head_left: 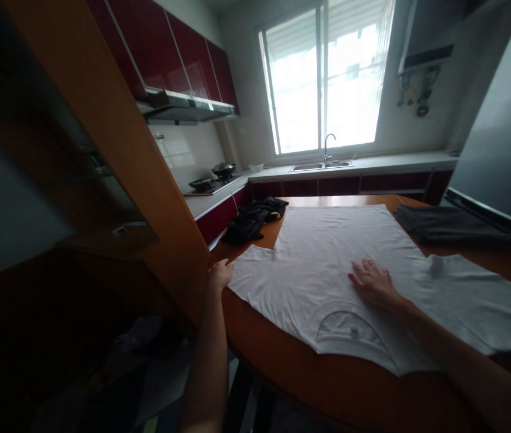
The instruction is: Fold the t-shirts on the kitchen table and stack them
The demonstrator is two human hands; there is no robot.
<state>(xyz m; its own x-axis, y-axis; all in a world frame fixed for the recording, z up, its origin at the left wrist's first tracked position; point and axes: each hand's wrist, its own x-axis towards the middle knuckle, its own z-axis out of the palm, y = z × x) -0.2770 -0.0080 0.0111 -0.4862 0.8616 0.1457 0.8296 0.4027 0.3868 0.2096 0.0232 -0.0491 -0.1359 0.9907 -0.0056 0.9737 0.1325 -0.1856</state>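
Observation:
A white T-shirt [318, 258] lies spread out on the wooden table [255, 337], its neckline towards me and its hem at the far side. At the end of the left-hand sleeve, my left hand [220, 274] has its fingers closed on the sleeve's edge. My right hand [373, 284] rests on the shirt's chest just beyond the neckline, palm down with fingers spread. Small creases run across the fabric. The other sleeve stretches out to the right, past my right forearm.
A crumpled black garment [255, 219] lies at the table's far left, and dark folded cloth [449, 224] at the far right. An orange wooden frame [147, 180] rises close on the left. Beyond are a counter with a sink [307, 167], a stove [213, 185] and a fridge [503, 132].

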